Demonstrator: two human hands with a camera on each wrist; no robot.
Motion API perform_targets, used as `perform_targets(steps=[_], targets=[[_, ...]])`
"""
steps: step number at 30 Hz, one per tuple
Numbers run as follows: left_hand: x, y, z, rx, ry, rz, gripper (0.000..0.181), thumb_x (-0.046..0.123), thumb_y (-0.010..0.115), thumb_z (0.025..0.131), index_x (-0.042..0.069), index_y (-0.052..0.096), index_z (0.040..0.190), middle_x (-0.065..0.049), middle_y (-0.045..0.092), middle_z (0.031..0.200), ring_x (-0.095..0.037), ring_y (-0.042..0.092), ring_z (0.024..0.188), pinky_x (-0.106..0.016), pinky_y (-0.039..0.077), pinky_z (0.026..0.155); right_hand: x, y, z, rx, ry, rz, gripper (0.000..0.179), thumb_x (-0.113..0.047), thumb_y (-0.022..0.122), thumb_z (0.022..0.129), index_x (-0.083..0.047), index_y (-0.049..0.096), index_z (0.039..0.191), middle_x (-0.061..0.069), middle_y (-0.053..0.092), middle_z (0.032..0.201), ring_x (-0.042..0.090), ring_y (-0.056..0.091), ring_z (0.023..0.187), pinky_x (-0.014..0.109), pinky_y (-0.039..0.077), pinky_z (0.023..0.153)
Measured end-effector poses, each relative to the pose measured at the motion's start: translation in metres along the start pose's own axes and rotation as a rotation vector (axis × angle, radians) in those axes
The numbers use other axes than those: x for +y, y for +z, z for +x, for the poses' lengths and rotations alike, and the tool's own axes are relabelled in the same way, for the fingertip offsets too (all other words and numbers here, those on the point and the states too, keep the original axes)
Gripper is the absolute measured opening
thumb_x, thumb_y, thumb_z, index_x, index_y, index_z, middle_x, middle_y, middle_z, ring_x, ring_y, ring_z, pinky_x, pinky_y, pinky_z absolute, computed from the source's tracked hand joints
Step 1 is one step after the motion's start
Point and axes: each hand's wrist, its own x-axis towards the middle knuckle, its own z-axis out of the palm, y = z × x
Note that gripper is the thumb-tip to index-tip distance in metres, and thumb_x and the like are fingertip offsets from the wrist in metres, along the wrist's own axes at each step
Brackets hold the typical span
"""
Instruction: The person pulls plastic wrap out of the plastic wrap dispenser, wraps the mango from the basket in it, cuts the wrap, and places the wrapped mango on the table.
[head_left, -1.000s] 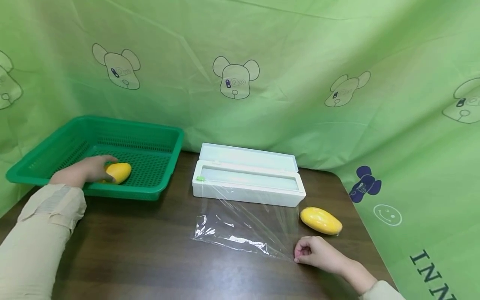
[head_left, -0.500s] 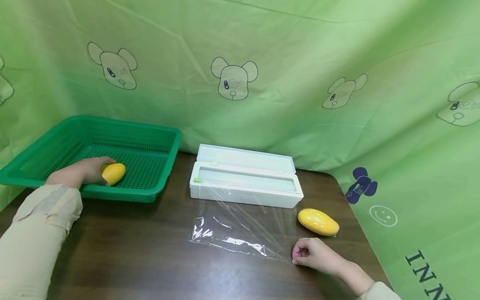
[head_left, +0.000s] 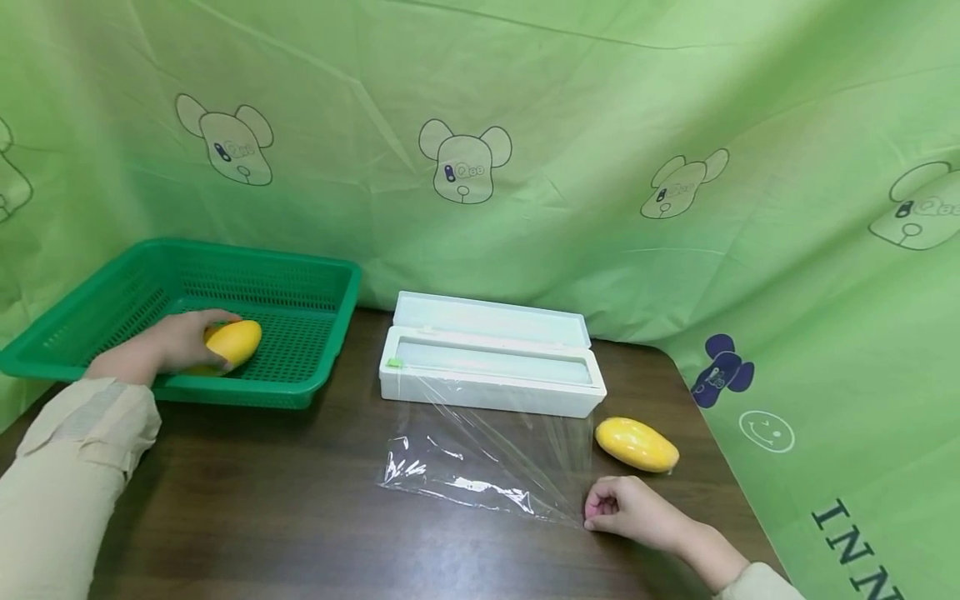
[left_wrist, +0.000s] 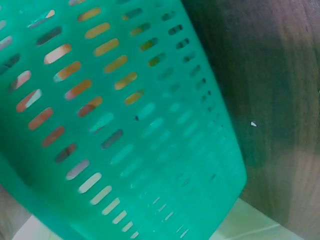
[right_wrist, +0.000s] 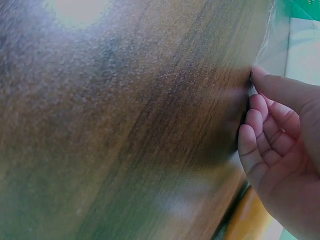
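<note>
In the head view my left hand [head_left: 183, 340] reaches over the near rim of the green basket [head_left: 330, 350] and grips a yellow mango [head_left: 238, 340], its fingers and thumb round one end. More yellow shows under the hand; I cannot tell whether it is a second mango. The left wrist view is mostly blocked by the slotted basket wall [left_wrist: 165, 125]. My right hand [head_left: 637, 512] pinches the near right corner of a sheet of cling film [head_left: 480, 467] at the table surface. The film runs out of a white dispenser box [head_left: 487, 392] with its lid up.
Beside the box's right end lies another yellow mango [head_left: 637, 444], shiny as if wrapped in film. A small green slider [head_left: 394, 362] sits at the box's left end. Behind the dark wooden table [head_left: 300, 500] hangs a green printed curtain [head_left: 570, 250].
The mango in my left hand shifts slightly, first left, then right and up, still within the basket. My right hand keeps its hold on the film corner. The head view drifts a little.
</note>
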Motion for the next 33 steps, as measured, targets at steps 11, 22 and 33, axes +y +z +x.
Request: perform_targets(steps=[11, 22, 33], targets=[[0.034, -0.009, 0.002, 0.094, 0.08, -0.014, 0.079, 0.019, 0.084, 0.086, -0.005, 0.043, 0.15, -0.038, 0.051, 0.135, -0.041, 0.055, 0.1, -0.052, 0.048, 0.077, 0.001, -0.001, -0.001, -0.006, 0.003, -0.003, 0.018, -0.008, 0.082, 0.085, -0.014, 0.066, 0.079, -0.019, 0.051, 0.074, -0.004, 0.046, 0.069, 0.021, 0.044, 0.057], [0.106, -0.014, -0.005, 0.141, 0.19, -0.085, 0.077, 0.026, 0.085, 0.087, 0.007, 0.048, 0.152, -0.026, 0.05, 0.137, -0.039, 0.05, 0.111, -0.053, 0.049, 0.082, 0.005, -0.002, -0.002, 0.011, -0.013, 0.014, 0.017, -0.008, 0.082, 0.085, -0.014, 0.067, 0.08, -0.018, 0.052, 0.075, -0.005, 0.047, 0.07, 0.021, 0.044, 0.057], [0.172, 0.002, -0.014, 0.101, 0.351, -0.13, 0.071, 0.017, 0.088, 0.082, 0.013, 0.058, 0.146, -0.013, 0.059, 0.129, -0.03, 0.054, 0.108, -0.046, 0.052, 0.084, 0.004, -0.001, 0.0, 0.003, -0.03, 0.017, 0.017, -0.008, 0.082, 0.085, -0.014, 0.067, 0.08, -0.018, 0.052, 0.075, -0.005, 0.046, 0.07, 0.021, 0.044, 0.057]])
